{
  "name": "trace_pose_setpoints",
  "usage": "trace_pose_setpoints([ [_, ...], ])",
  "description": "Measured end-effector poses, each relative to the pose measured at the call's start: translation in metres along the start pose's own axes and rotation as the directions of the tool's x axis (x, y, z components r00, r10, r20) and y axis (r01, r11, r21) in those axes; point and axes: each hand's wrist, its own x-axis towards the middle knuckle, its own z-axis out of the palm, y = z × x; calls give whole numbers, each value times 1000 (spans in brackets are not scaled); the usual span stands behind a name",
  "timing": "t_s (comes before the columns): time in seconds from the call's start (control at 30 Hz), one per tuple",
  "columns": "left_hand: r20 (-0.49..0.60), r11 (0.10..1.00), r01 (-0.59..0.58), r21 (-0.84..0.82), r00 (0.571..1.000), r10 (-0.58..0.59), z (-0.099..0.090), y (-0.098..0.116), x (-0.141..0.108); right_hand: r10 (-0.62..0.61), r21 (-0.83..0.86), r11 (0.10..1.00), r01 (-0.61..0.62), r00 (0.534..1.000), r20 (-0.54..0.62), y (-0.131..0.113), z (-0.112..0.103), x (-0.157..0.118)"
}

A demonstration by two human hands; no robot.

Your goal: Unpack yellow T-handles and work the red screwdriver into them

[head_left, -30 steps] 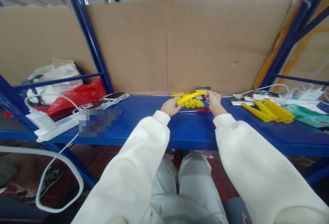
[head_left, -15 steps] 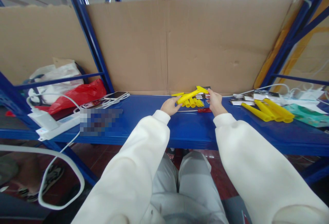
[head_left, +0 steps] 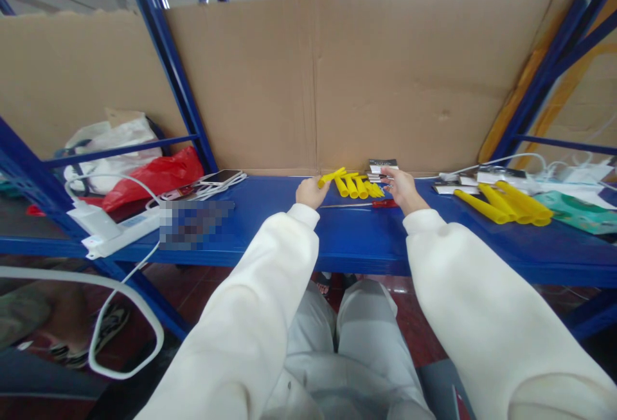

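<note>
My left hand (head_left: 311, 193) is closed around one end of a yellow tube (head_left: 332, 177), which points right and away from me. Just right of it, several yellow tapered tubes (head_left: 353, 187) lie in a row on the blue table (head_left: 270, 227), with smaller yellow pieces (head_left: 373, 190) beside them. My right hand (head_left: 403, 190) reaches to a stack of black-and-white packets (head_left: 383, 165), fingers apart at its right side. Whether the fingertips touch the stack is hard to see. A screwdriver with a red handle (head_left: 384, 203) lies just in front of the packets.
At right lie more yellow tubes (head_left: 501, 204), packets (head_left: 456, 186) and a green bag (head_left: 576, 209). At left are a white power strip (head_left: 125, 233), a phone (head_left: 224, 177), cables and a red bag (head_left: 154, 172). A cardboard wall (head_left: 361, 79) stands behind.
Both hands were on one long yellow piece held above the row. My right hand has let go and moved to the packets; my left keeps a tube, shifted slightly left.
</note>
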Motion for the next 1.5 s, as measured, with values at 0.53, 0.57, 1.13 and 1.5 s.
trace_pose_setpoints([
  [0.53, 103, 981, 35, 191, 993, -56, 13, 37, 14, -10, -56, 998, 11, 1000, 27, 6, 0, -2],
  [0.57, 115, 980, 33, 194, 992, -56, 15, 40, 14, -9, -60, 998, 10, 1000, 25, 7, 0, -2],
  [1.13, 308, 991, -25, 134, 951, -17, 29, 32, 9, -25, -93, 995, 29, 999, 41, 6, -2, -2],
  [1.5, 283, 995, 6, 99, 959, -34, 28, 32, 8, -19, -98, 995, 23, 999, 36, 6, -1, -4],
])
